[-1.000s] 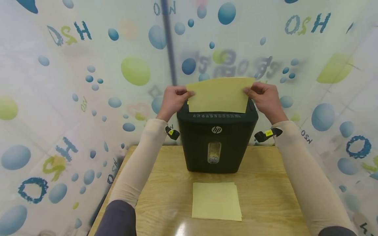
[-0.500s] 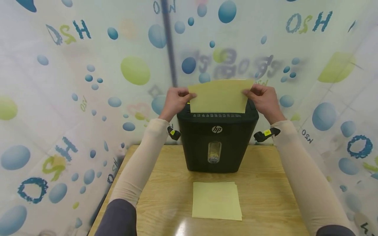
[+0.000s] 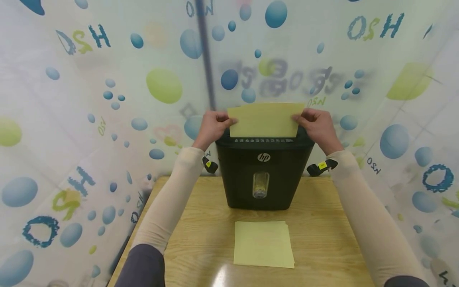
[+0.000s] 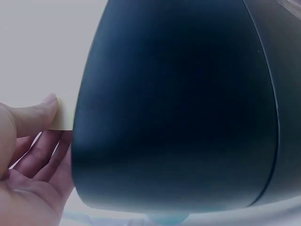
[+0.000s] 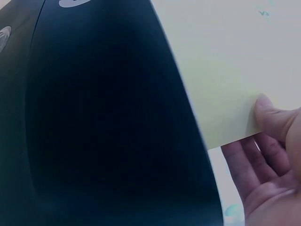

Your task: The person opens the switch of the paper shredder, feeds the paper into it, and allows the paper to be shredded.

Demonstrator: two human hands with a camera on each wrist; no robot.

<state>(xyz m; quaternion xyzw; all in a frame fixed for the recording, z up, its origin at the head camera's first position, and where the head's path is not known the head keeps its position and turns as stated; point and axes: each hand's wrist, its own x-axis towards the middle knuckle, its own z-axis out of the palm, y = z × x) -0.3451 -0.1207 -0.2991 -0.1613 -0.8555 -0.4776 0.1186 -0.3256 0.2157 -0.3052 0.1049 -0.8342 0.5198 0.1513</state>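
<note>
A black paper shredder [image 3: 263, 175] stands on the wooden table [image 3: 201, 223]. A yellow sheet of paper [image 3: 265, 119] stands upright in its top slot. My left hand [image 3: 211, 125] pinches the sheet's left edge and my right hand [image 3: 315, 124] pinches its right edge. In the left wrist view the thumb [image 4: 35, 115] presses the yellow sheet [image 4: 66, 113] beside the dark shredder body [image 4: 174, 108]. In the right wrist view the thumb [image 5: 275, 120] lies on the sheet [image 5: 225, 75] next to the shredder [image 5: 103, 122].
A small stack of yellow sheets [image 3: 263, 244] lies on the table in front of the shredder. A patterned plastic curtain [image 3: 107, 99] with blue and green dots closes in the table on the left, back and right.
The sheet has sunk lower into the shredder slot, and both hands have come down with it.
</note>
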